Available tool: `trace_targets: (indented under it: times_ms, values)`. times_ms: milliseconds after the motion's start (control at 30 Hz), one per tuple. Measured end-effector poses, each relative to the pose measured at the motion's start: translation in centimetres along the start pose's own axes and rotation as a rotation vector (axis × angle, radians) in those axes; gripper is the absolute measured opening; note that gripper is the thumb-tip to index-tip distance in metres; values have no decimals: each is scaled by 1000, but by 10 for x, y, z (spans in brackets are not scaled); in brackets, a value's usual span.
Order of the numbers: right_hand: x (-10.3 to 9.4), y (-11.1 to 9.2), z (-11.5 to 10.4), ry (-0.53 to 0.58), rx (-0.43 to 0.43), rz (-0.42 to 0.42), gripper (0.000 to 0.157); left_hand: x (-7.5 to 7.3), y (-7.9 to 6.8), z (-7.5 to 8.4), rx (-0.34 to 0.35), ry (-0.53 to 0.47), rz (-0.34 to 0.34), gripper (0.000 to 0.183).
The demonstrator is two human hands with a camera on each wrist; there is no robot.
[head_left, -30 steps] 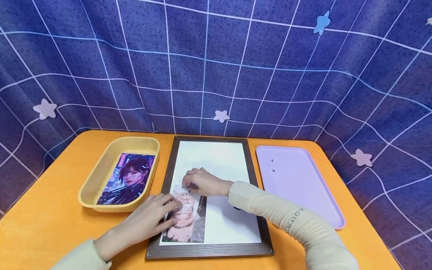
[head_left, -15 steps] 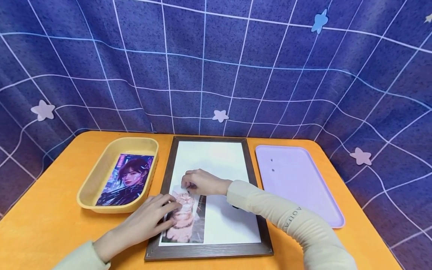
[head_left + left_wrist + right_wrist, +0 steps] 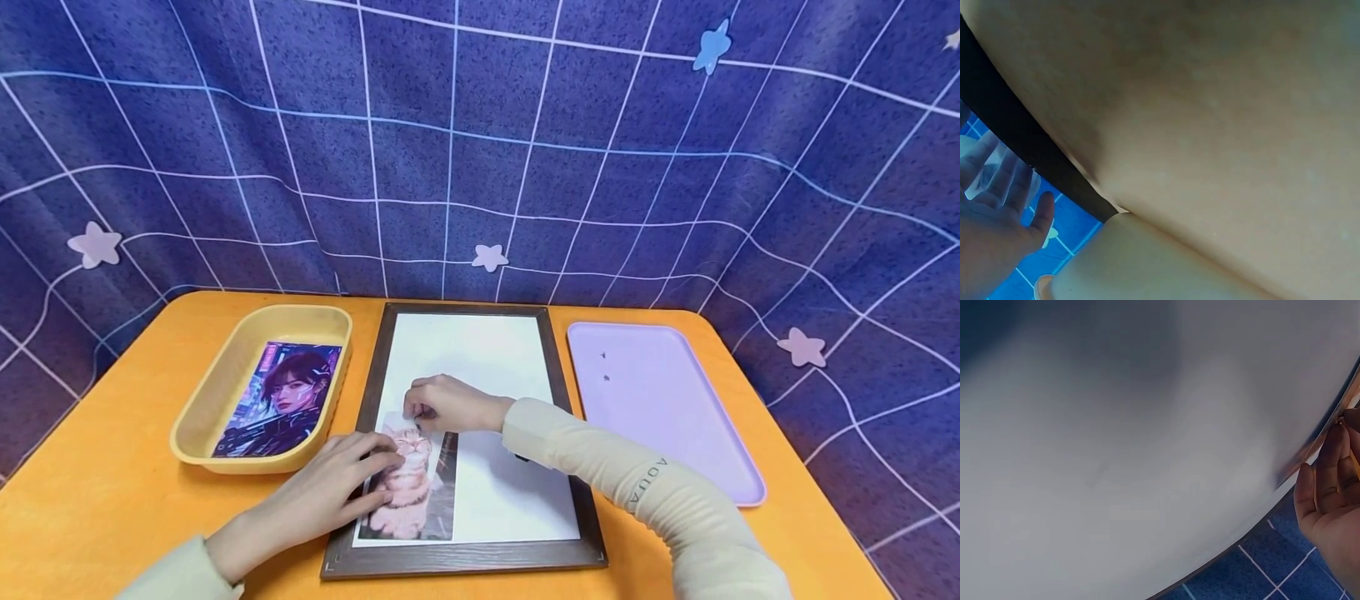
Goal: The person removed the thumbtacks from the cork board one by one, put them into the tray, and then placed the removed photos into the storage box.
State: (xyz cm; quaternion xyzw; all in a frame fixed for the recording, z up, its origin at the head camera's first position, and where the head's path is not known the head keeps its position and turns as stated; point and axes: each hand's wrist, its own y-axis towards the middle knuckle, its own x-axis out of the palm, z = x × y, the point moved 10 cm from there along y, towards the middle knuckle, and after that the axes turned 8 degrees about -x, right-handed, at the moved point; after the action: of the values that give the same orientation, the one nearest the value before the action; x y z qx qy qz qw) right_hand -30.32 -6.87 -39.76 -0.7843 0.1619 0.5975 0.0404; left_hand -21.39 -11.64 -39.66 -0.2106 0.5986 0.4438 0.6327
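A cat picture (image 3: 408, 492) lies on the lower left of a white board (image 3: 517, 500) with a dark brown frame (image 3: 465, 558). My left hand (image 3: 330, 483) rests on the picture's left side, its fingers spread and fairly straight. At the picture's top edge, my right hand (image 3: 450, 404) has curled fingers and pinches a small dark piece (image 3: 420, 427), mostly hidden by the fingertips. In the right wrist view, the right hand (image 3: 1335, 494) brings thumb and fingers together close to the board. Through the left wrist camera the left hand (image 3: 1004, 219) shows spread fingers.
Left of the board stands a yellow tub (image 3: 187, 433) with a purple-blue portrait print (image 3: 288, 400) in it. On the right lies a lilac tray (image 3: 675, 417) bearing two tiny dark pieces (image 3: 607, 378). A dark blue gridded curtain (image 3: 480, 167) hangs behind the orange table (image 3: 120, 483).
The head view has shifted very slightly. Both hands keep their places on the cat picture, the right still pinching at its top edge.
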Motion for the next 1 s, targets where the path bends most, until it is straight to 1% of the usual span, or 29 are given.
trace_targets:
  times_ms: [200,400,600,767,1000]
  values:
    - [-1,1,1,10,5,-3,9,4,1,-5,-30,-19,-42,32]
    - [-1,1,1,16,11,1,10,5,2,-7,-23,-31,-41,33]
    - [-1,2,0,20,10,-3,11,7,3,-9,-40,-64,-69,33]
    - [-1,2,0,16,15,-12,12,7,3,-10,-47,-63,-79,34]
    - [1,3,4,12,24,-22,13,6,3,-9,-41,-57,-73,34]
